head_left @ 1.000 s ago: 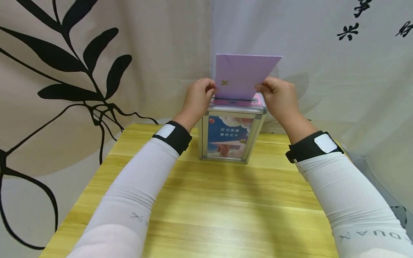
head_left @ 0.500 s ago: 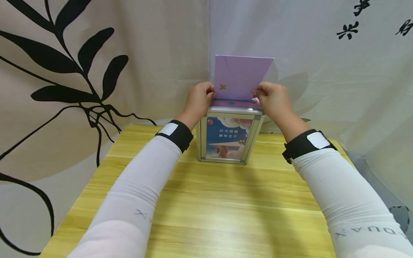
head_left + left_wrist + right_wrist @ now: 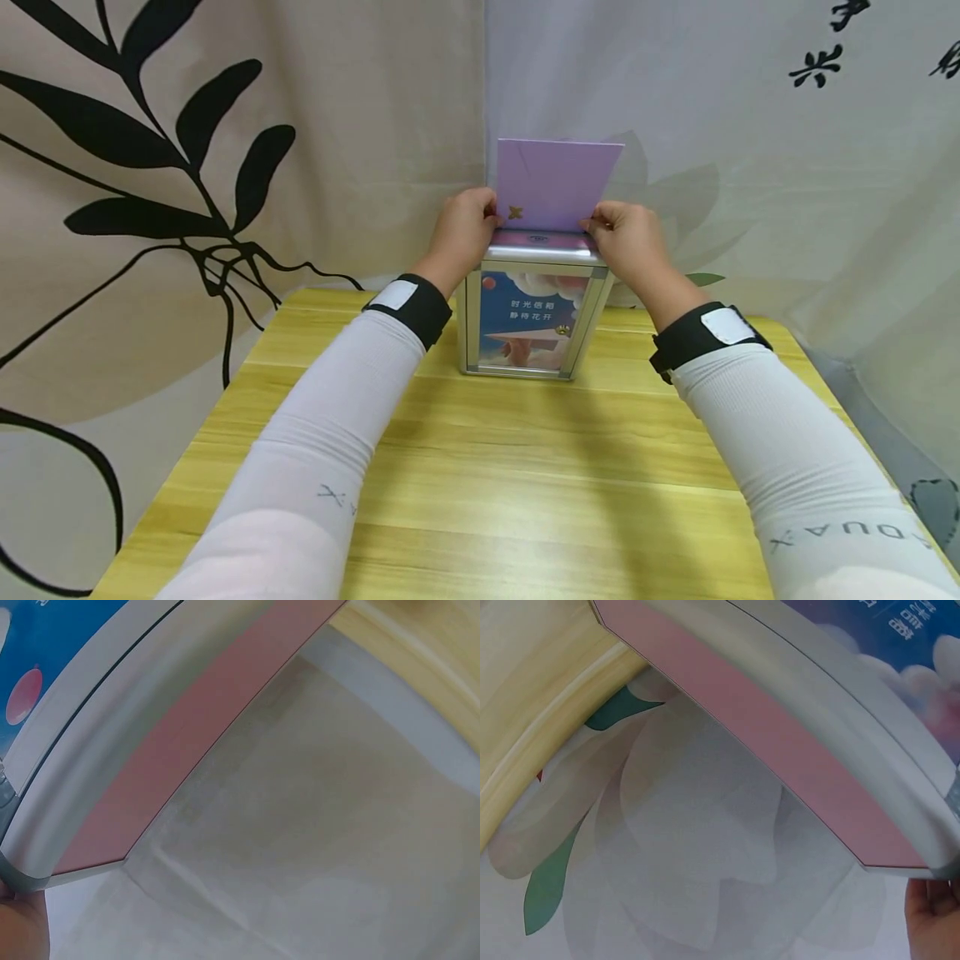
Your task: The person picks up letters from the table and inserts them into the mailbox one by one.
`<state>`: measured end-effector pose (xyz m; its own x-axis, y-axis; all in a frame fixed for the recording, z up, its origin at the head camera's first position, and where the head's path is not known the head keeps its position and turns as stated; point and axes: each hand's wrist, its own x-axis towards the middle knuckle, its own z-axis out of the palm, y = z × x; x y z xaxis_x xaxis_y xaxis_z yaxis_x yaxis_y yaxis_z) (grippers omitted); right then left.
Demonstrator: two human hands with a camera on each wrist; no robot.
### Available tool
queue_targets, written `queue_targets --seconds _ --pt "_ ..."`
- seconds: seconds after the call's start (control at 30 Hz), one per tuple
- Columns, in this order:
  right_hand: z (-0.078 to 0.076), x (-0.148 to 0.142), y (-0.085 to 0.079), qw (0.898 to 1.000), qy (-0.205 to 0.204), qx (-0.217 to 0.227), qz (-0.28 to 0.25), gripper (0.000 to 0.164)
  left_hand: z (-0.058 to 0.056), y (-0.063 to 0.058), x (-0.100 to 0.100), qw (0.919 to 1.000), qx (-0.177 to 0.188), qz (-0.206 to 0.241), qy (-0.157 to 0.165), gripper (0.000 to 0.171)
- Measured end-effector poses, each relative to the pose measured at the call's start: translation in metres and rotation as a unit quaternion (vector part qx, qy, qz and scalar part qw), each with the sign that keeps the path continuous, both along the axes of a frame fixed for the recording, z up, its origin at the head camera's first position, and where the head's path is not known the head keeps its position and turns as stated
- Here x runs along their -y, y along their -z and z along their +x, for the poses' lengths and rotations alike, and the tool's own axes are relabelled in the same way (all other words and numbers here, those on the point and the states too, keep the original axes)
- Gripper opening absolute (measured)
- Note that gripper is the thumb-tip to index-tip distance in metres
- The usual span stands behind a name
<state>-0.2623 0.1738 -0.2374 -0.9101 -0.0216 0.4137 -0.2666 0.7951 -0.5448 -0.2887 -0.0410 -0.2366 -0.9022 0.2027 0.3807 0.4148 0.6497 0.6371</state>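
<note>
A purple envelope (image 3: pixel 555 182) with a small gold mark stands upright in the top of a metal-framed letter box (image 3: pixel 471 325), its lower part hidden inside the slot. My left hand (image 3: pixel 462 232) pinches its left edge just above the lid. On the opposite edge, the thumb and fingers of my right hand (image 3: pixel 628 242) pinch it low down. The box front bears a blue picture (image 3: pixel 531 321) with white writing. Both wrist views look past the pink lid; only a bit of the left hand (image 3: pixel 24 922) and of the right hand (image 3: pixel 934 922) shows at the corners.
The box stands near the back of a yellow wood-grain table (image 3: pixel 487 467). Behind it hangs a pale cloth (image 3: pixel 375 125), printed with black leaves (image 3: pixel 142 218) on the left and black characters (image 3: pixel 816 67) on the right.
The envelope has sunk lower into the slot and now stands less to the right. My right hand has moved down and left with it; the left hand has lowered slightly.
</note>
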Motion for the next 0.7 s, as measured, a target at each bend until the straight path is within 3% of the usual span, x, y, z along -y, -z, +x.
queue_targets --seconds 0.23,0.5,0.7 --pt "0.006 -0.001 -0.005 0.999 -0.007 0.026 -0.048 0.022 0.003 0.000 0.000 0.9999 -0.008 -0.013 0.001 0.014" --pt "0.025 -0.004 -0.029 0.993 -0.017 -0.062 -0.095 0.024 0.002 0.000 -0.002 0.9994 -0.018 -0.030 -0.003 0.014" --pt "0.030 -0.003 -0.039 0.992 -0.016 -0.086 -0.087 0.018 0.001 0.000 -0.002 0.9988 -0.023 -0.042 0.006 0.012"
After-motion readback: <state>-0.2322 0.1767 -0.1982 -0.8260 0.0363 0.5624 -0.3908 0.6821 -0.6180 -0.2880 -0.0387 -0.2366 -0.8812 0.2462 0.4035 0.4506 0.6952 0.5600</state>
